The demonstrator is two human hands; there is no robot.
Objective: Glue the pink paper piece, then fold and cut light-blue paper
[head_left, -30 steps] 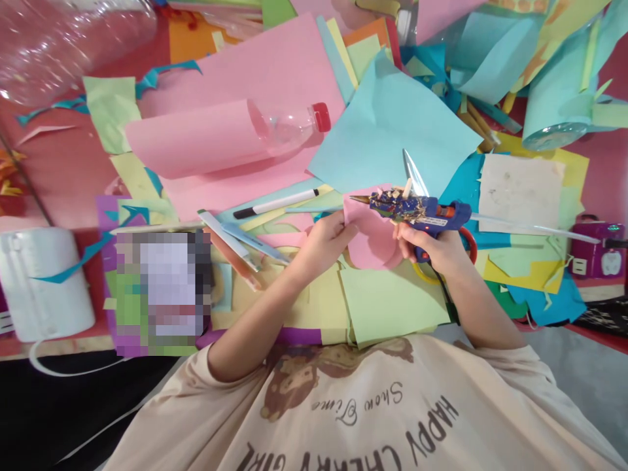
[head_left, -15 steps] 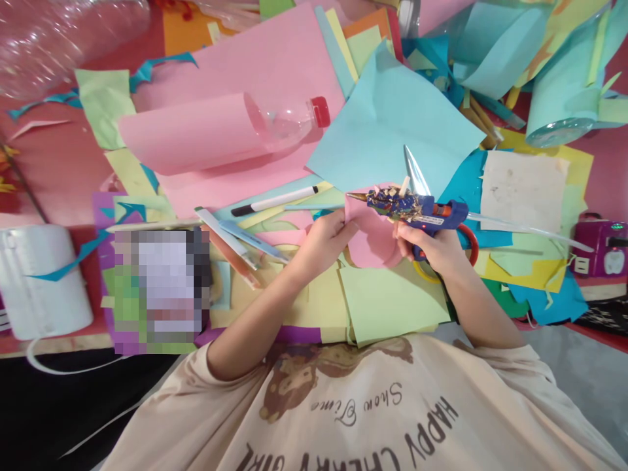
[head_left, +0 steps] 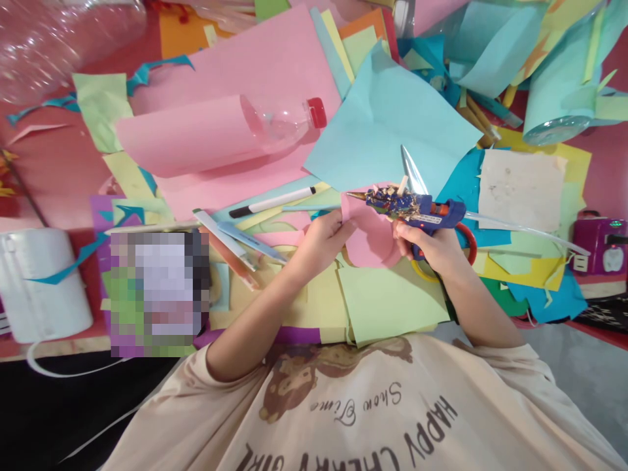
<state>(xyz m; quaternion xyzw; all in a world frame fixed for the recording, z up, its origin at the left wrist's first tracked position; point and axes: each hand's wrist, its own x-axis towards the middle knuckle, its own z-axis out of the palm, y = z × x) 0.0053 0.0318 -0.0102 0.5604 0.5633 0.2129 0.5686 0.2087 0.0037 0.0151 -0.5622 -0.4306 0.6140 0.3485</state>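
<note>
Left hand [head_left: 324, 239] pinches the pink paper [head_left: 370, 241] by its left edge; remotely, I see the right hand [head_left: 434, 248] gripping the glue gun [head_left: 412, 205] sideways over that paper, nozzle [head_left: 357, 195] nearer the left hand.

A dark blue glue gun [head_left: 412, 206] is held roughly level above a piece of pink paper [head_left: 369, 243], its bare metal nozzle [head_left: 357, 195] pointing left over the paper's upper part; whether they touch cannot be told. Flecks and scraps crust its front half, a small red light glows, and a clear glue stick [head_left: 524, 227] extends rightward from the back. The paper's lower edge curves.
</note>
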